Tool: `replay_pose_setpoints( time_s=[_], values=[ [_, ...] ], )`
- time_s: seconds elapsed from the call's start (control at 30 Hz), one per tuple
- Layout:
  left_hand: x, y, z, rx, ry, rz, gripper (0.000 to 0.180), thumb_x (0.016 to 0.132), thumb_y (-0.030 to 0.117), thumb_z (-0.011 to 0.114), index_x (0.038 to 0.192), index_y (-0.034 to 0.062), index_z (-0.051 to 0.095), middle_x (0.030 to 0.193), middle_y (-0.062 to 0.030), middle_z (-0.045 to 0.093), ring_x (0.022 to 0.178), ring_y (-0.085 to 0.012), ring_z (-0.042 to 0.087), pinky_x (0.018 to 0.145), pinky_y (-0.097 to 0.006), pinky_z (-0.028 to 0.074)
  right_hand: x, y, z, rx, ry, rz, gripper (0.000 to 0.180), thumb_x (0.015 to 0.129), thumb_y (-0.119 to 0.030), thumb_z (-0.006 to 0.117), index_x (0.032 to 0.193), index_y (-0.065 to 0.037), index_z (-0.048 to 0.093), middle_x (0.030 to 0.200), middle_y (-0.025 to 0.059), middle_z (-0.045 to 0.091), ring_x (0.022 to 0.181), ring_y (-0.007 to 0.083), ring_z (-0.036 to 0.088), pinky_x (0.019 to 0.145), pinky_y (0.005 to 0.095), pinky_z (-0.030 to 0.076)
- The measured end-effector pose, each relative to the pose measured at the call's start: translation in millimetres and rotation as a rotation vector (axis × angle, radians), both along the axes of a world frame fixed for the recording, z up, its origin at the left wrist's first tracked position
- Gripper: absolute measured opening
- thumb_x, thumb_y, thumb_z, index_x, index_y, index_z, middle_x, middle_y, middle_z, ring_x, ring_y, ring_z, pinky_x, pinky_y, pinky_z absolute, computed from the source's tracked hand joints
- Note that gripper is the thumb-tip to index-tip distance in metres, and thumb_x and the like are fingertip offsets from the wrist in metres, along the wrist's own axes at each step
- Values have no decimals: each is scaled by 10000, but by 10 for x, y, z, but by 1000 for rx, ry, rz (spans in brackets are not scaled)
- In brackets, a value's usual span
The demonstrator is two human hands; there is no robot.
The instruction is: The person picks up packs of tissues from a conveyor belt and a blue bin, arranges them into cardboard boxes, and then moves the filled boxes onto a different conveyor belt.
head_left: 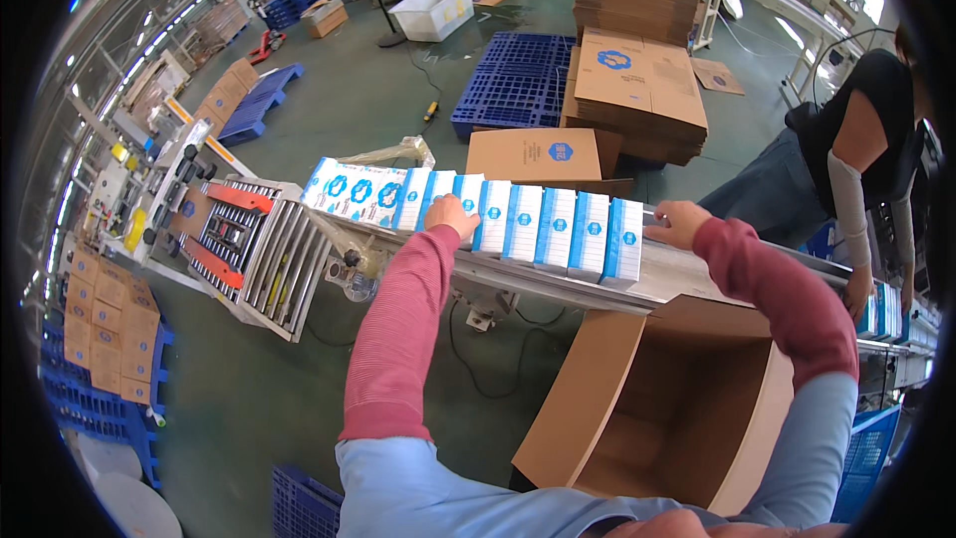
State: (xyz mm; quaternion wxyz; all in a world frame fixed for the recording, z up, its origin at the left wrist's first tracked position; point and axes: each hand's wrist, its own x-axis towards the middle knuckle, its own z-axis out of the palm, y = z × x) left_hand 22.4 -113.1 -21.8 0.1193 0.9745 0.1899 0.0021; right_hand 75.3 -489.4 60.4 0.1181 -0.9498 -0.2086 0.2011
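Observation:
A row of white-and-blue boxy packs [560,227] stands side by side on a narrow metal conveyor [677,269] in front of me. At the row's left end, larger printed sides of the packs [356,191] face up. My left hand [453,216] lies over the row left of its middle, fingers curled down onto a pack. Just past the row's right end, my right hand [679,224] is held above the conveyor with thumb and fingers apart, touching no pack that I can see. Below the conveyor, close to my body, stands an open cardboard carton [588,403], its visible inside bare.
A roller table [284,269] with orange guides adjoins the conveyor's left end. Flattened cartons [637,80] are stacked beyond it, beside a blue pallet [518,80]. At the right, another person [856,139] handles similar packs. Cables [488,394] lie on the floor.

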Motion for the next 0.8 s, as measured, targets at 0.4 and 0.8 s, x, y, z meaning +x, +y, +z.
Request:
replay_pose_setpoints(
  time_s=[0.4, 0.8],
  values=[
    [121, -10, -254, -585, 48, -131, 716, 540, 303, 742, 1080, -78, 468, 995, -218, 580, 917, -291, 580, 808, -343, 448, -139, 271, -855, 282, 90, -387, 783, 585, -409, 714, 1100, 98, 414, 1051, 282, 529, 991, 357, 532, 854, 359, 419],
    [-1958, -1930, 1573, -787, -676, -481, 729, 688, 57, 598, 1332, 9, 259, 1148, -167, 496, 983, -250, 537, 819, -338, 456, -1978, -1625, 1181, 542, -534, 53, 696, 677, -117, 611, 1255, 47, 258, 1044, 194, 546, 879, 242, 582, 758, 333, 476]
  ],
)
